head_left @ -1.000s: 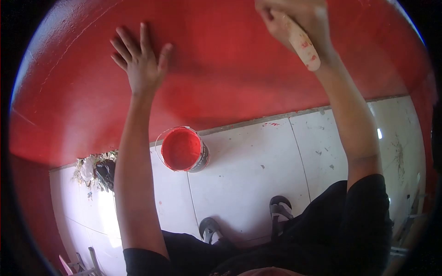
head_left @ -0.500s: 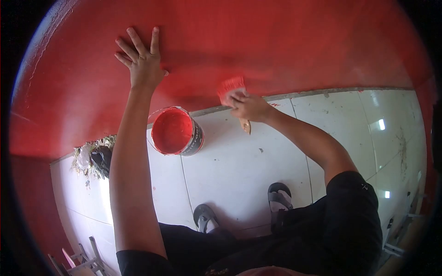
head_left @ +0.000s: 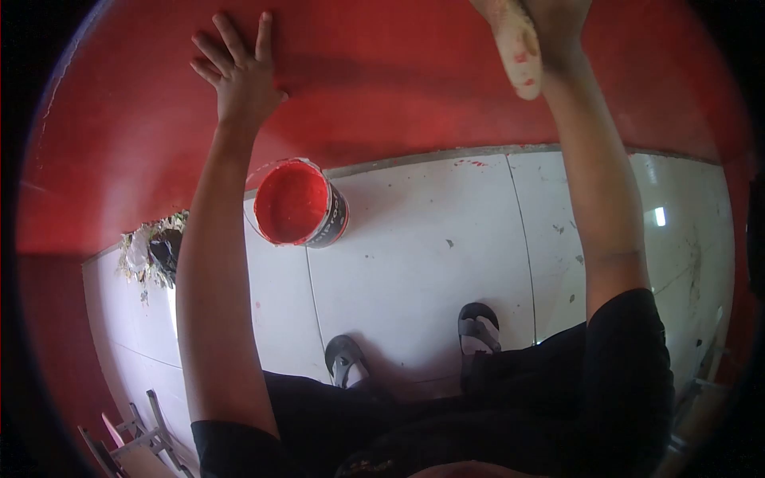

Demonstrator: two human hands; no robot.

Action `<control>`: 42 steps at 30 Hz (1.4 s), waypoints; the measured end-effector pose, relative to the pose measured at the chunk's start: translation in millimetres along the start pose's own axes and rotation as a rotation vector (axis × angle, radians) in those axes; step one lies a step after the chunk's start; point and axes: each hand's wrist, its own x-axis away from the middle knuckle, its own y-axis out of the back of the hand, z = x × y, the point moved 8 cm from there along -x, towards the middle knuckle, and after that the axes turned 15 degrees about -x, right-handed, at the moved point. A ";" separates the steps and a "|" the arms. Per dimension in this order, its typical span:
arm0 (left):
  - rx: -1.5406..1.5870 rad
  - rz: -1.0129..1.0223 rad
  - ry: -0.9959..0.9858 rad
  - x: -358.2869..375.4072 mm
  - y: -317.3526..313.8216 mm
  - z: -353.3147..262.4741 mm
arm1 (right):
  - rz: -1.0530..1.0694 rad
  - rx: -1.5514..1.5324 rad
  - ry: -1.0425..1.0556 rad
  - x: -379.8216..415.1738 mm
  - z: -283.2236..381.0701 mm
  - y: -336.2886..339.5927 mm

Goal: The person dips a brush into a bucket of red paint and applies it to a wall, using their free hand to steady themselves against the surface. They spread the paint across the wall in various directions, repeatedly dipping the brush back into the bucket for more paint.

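Observation:
My left hand [head_left: 243, 84] presses flat on the red wall [head_left: 382, 95], fingers spread, holding nothing. At the top edge my right hand [head_left: 562, 24] is closed on a paintbrush [head_left: 521, 60]. Its pale wooden handle, spotted with red paint, points down toward me, while the bristles are out of view. Below my left hand, a paint bucket [head_left: 328, 231] stands on the floor close to the wall, with red paint inside and smears around its rim.
White floor tiles [head_left: 398, 279] meet the wall along a grey edge, with red drips nearby. A heap of debris with a black plastic bag [head_left: 165, 251] lies left of my forearm. Metal-framed furniture [head_left: 143, 438] stands at lower left. My sandalled feet [head_left: 347, 360] are below.
My right hand has swung up and to the right with the paintbrush, from low on the wall to the top edge of view. My left hand stays on the wall; the view has shifted slightly.

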 end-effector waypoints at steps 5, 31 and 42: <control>0.046 -0.098 -0.032 3.6 1.6 -2.2 | 0.464 0.472 -0.335 148.2 39.5 -56.1; 0.017 0.373 -0.020 9.2 44.1 11.9 | 0.347 0.022 -0.464 155.1 81.6 -62.0; 0.449 0.490 0.356 235.7 -95.2 123.0 | 0.084 -0.375 -1.029 133.2 86.2 -141.0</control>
